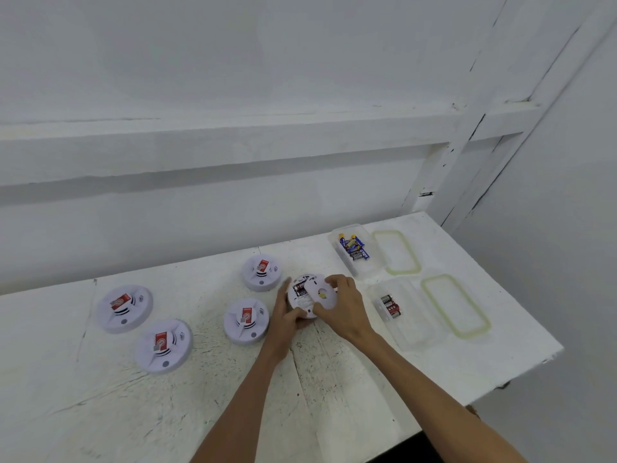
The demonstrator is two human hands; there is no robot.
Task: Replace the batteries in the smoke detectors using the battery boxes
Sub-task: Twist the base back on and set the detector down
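Observation:
An upturned white smoke detector (300, 297) lies on the white table (200, 396), its battery bay showing a dark battery. My left hand (287, 315) grips its left and near edge. My right hand (344, 305) pinches the round white back plate (321, 292), which sits partly over the detector. Several more detectors rest face up with red stickers: one at the back (262, 272), one in the middle (246, 320), two on the left (124, 308) (163, 345). A clear box (357, 252) holds blue batteries; a nearer clear box (400, 312) holds red-black batteries.
Two clear lids with green seals lie to the right of the boxes, one at the back (397, 252) and one nearer (455, 305). The table's right edge runs diagonally past the lids. A white wall with ledges stands behind the table.

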